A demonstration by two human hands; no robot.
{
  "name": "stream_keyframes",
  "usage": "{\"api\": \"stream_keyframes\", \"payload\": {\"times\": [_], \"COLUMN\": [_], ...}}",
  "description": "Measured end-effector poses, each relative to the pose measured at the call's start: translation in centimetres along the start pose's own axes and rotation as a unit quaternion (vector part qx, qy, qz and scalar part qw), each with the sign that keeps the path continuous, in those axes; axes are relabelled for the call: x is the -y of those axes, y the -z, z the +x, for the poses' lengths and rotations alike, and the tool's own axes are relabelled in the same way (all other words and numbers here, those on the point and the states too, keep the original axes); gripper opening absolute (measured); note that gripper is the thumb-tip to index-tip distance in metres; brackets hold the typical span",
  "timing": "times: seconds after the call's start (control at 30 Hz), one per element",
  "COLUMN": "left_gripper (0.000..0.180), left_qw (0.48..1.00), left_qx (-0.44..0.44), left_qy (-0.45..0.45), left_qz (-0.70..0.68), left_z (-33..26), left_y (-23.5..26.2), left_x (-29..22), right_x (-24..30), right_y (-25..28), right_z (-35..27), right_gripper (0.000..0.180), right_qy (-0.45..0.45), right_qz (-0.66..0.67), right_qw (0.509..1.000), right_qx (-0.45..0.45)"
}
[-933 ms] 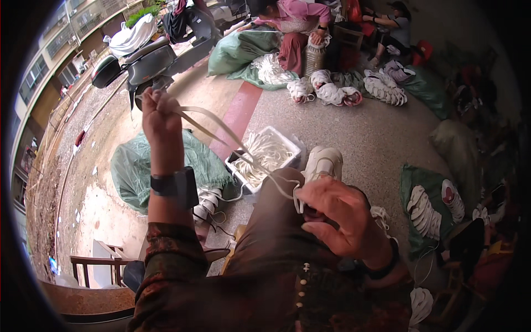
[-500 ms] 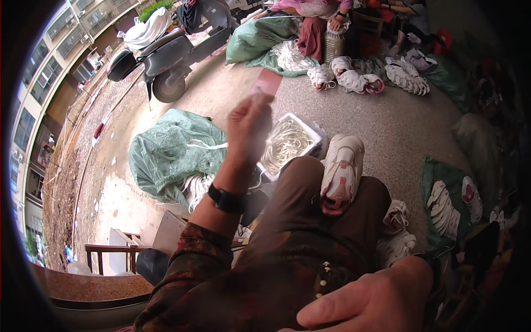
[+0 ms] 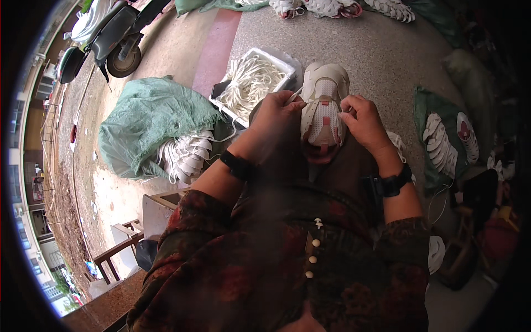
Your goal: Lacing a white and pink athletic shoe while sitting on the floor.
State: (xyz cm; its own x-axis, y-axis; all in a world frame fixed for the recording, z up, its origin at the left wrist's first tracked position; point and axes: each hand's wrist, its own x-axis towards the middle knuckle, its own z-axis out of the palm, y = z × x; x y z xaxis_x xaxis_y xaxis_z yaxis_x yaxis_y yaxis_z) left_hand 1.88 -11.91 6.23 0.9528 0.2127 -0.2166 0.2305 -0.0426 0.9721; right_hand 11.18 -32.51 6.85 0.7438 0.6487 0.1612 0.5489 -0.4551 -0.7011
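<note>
A white and beige sneaker point(image 3: 324, 94) with pink pull tabs rests on my lap, its toe pointing away from me. My left hand point(image 3: 275, 115) is at its left side, thumb and fingers pinched on a thin white shoelace point(image 3: 295, 96). At the shoe's right edge, by the lace holes, my right hand point(image 3: 364, 120) is closed in a pinch. What sits between those fingertips is too small to make out. Just beyond my left hand stands a white box point(image 3: 289, 69) full of loose white laces point(image 3: 250, 80).
A green sack point(image 3: 149, 119) with white shoe pieces point(image 3: 185, 155) spilling out lies to the left. On the right is another green sack point(image 3: 423, 119) with stacked shoe parts point(image 3: 440, 145). A scooter point(image 3: 113, 41) stands far left; more shoes point(image 3: 332, 8) lie at the far edge.
My left hand has come down from above the lace box to the shoe's left side. My right hand has moved up from near my body to its right edge. The view has tilted downward.
</note>
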Motion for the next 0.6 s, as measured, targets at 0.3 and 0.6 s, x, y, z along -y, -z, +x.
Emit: {"api": "stream_keyframes", "payload": {"times": [0.3, 0.6], "left_gripper": [0.018, 0.016], "left_qw": [0.992, 0.973], "left_qx": [0.033, 0.015], "left_qy": [-0.063, -0.124], "left_qz": [0.102, 0.196], "left_z": [3.2, 4.5], "left_y": [-0.8, -0.8], "left_x": [2.7, 3.9], "right_x": [-2.5, -2.8], "right_y": [-4.0, -4.9], "right_z": [3.3, 3.7], "right_gripper": [0.020, 0.016], "right_qy": [0.073, 0.065], "right_qz": [-0.141, -0.182], "right_qw": [0.987, 0.981], "right_qx": [0.005, 0.019]}}
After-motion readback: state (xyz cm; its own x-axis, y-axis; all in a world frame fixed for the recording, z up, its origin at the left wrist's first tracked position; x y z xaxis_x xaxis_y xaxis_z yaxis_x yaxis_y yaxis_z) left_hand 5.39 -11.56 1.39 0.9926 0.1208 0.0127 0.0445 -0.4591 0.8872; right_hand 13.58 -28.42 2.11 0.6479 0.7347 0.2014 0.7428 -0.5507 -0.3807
